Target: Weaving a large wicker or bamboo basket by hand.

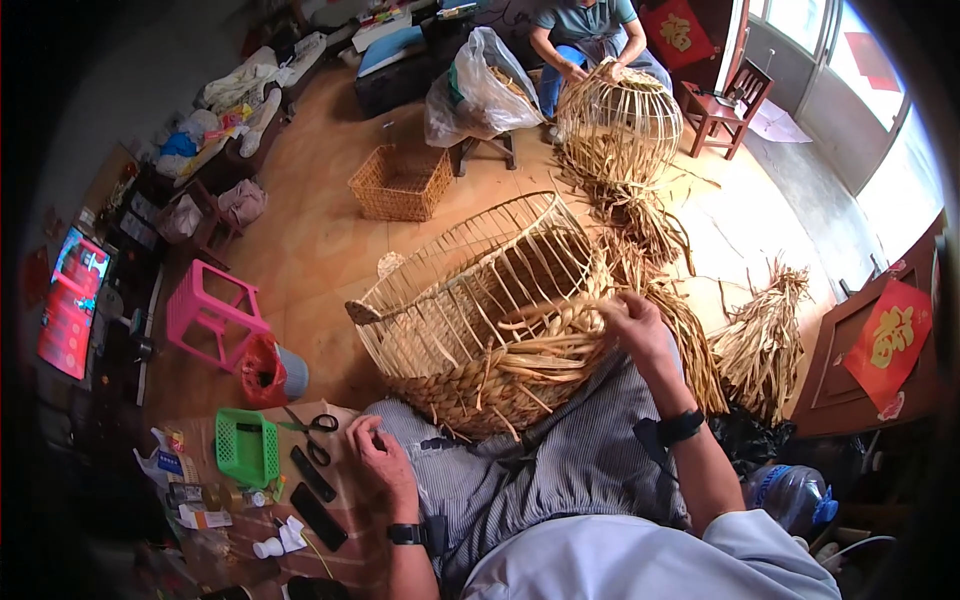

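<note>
A large half-woven basket lies tilted across my lap, its thick braided lower part toward me and its bare ribs pointing up and away. My right hand is at the basket's right side, its fingers pinched on a dried straw strand that runs left over the weave. Loose straw ends stick out of the braided band. My left hand rests beside my left thigh, loosely curled with nothing visible in it. Black-handled scissors lie on the table next to it.
Bundled dried straw stands at the right. Left are a green plastic basket, pink stool and lined bin. Farther off are a wicker basket, a plastic sack and another person handling a ribbed basket.
</note>
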`<state>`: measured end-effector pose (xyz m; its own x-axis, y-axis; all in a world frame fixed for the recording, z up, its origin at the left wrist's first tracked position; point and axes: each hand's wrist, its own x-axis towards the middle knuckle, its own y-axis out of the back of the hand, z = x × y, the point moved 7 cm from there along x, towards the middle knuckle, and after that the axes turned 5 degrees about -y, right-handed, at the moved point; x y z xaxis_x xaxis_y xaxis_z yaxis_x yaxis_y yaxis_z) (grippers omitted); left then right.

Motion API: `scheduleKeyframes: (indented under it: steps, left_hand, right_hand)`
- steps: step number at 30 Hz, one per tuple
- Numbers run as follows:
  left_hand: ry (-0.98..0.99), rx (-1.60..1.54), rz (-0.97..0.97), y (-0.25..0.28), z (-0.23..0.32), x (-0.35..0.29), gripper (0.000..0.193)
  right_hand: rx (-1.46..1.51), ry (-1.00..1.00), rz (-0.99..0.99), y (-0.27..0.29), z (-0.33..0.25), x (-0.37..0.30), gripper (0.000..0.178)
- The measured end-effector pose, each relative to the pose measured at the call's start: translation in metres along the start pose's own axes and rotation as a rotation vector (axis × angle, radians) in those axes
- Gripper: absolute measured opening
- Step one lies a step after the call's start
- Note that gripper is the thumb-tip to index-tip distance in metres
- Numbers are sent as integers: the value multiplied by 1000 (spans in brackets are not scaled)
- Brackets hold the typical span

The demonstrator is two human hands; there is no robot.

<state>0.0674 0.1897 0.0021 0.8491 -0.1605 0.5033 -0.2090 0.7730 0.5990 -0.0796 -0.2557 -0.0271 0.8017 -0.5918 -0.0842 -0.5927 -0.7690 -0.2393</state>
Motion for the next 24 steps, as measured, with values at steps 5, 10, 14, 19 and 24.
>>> scheduleKeyframes:
  steps: [5,10,14,19,24]
  left_hand:
    - [9,46,9,7,4,-1,25]
    - [5,105,-21,-5,-4,3,24]
    - [-25,96,-17,-4,4,4,24]
    - [-46,153,-27,-3,3,8,25]
    - [-47,208,-51,-13,-1,11,24]
  right_hand:
    - [42,-102,332,70,4,-14,18]
    - [529,-188,414,180,38,-35,32]
    - [-127,-366,557,228,45,-88,37]
    - [-879,-155,732,261,40,-124,31]
    - [-1448,-63,810,233,8,-111,57]
